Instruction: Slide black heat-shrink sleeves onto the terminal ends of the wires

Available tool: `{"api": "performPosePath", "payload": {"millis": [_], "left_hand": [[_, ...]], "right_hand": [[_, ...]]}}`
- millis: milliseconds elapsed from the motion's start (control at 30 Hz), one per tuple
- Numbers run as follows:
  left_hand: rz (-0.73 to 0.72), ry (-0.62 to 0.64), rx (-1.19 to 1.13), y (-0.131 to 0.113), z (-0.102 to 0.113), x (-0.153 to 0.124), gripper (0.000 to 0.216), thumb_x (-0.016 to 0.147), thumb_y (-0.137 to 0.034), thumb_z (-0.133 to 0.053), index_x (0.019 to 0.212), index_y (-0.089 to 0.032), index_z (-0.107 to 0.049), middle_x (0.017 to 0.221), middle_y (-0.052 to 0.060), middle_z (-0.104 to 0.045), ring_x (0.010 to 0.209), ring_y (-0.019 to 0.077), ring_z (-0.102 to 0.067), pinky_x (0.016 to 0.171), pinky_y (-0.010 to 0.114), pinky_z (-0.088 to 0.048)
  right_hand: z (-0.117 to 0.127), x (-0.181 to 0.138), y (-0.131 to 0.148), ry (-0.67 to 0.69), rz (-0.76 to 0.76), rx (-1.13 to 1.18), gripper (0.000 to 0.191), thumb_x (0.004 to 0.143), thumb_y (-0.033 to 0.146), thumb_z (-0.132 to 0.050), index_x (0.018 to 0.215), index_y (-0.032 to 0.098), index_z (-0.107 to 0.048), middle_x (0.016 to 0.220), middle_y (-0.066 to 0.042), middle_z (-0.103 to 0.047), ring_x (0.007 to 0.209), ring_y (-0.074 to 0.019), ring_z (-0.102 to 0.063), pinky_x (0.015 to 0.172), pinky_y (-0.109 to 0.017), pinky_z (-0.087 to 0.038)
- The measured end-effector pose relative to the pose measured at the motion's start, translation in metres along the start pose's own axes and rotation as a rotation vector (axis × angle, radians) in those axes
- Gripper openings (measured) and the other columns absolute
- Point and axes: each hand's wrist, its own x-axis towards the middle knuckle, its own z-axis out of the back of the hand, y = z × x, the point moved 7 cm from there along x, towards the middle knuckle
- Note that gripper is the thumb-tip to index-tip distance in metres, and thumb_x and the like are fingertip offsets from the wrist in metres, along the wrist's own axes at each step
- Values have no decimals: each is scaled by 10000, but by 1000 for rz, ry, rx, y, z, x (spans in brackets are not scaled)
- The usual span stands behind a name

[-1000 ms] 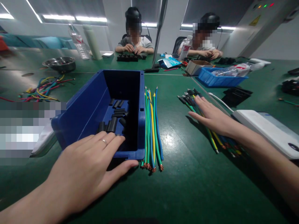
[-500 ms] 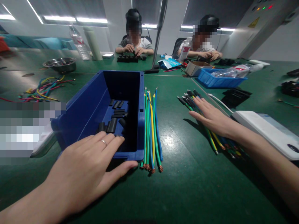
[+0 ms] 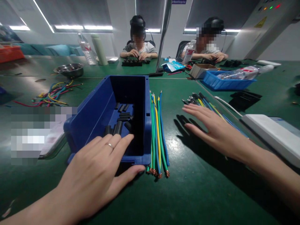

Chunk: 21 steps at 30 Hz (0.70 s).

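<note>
My left hand (image 3: 93,178) rests flat over the near rim of a blue plastic bin (image 3: 98,109), fingers on the edge, thumb on the table in front. Inside the bin lie several short black tubes (image 3: 118,120). Right of the bin, a straight bundle of green, yellow and blue wires (image 3: 157,131) with bare copper ends lies on the green table. My right hand (image 3: 214,131) hovers open, fingers spread, just above the table beside a second bundle of coloured wires with terminals (image 3: 201,101). Neither hand holds anything.
A white flat device (image 3: 269,132) lies at the right. Behind it stands a shallow blue tray (image 3: 228,82) with plastic bags. Loose coloured wires (image 3: 52,95) and a metal bowl (image 3: 69,68) are at the back left. Two other people work at the far side.
My right hand has lifted off the right wire bundle and shifted toward me and left. My left hand stays on the bin rim. The camera view has tilted slightly.
</note>
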Motion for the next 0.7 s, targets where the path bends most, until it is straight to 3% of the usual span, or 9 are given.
{"api": "performPosePath", "payload": {"millis": [67, 133, 233, 333, 467, 700], "left_hand": [[-21, 0, -11, -1, 1, 1, 515, 1168, -491, -350, 1210, -95, -677, 911, 100, -753, 753, 258, -679, 684, 387, -476], [-41, -1, -24, -2, 2, 2, 479, 1171, -455, -352, 1177, -109, -684, 945, 105, -762, 789, 261, -695, 715, 386, -496], [-53, 48, -38, -4, -1, 3, 500, 1175, -435, -316, 1112, -118, -698, 959, 121, -771, 813, 276, -712, 710, 393, -516], [-26, 92, -56, -3, -4, 3, 566, 1179, -462, -250, 1073, -132, -698, 921, 115, -769, 790, 276, -715, 672, 394, -520], [23, 105, -25, -3, -3, 2, 607, 1175, -509, -234, 1043, -140, -697, 883, 103, -766, 756, 259, -722, 647, 381, -527], [103, 91, 181, -9, 10, 2, 648, 1167, -534, -243, 803, -185, -650, 677, 67, -664, 604, 228, -659, 545, 353, -468]], "right_hand": [[-5, -5, 32, 68, 101, 86, 671, 1113, 573, -451, 1654, 177, -426, 1693, -153, -465, 1561, -272, -480, 1267, -538, -457], [-14, -11, 63, 148, 234, 119, 861, 1073, 650, -521, 1719, 133, -284, 1736, -191, -367, 1598, -294, -416, 1258, -543, -459], [-24, -20, 91, 218, 365, 99, 1074, 978, 792, -587, 1724, 89, -267, 1746, -224, -293, 1616, -346, -353, 1238, -557, -462], [-25, -23, 100, 178, 403, 52, 934, 1012, 724, -587, 1704, 141, -357, 1733, -197, -320, 1584, -361, -388, 1172, -552, -525], [-17, -24, 101, 50, 462, 35, 731, 1079, 646, -503, 1628, 163, -495, 1654, -172, -474, 1478, -345, -544, 1038, -509, -633], [-16, -24, 105, -79, 564, -4, 471, 1104, 456, -520, 1414, 138, -675, 1479, -170, -657, 1280, -339, -714, 998, -521, -667]]}}
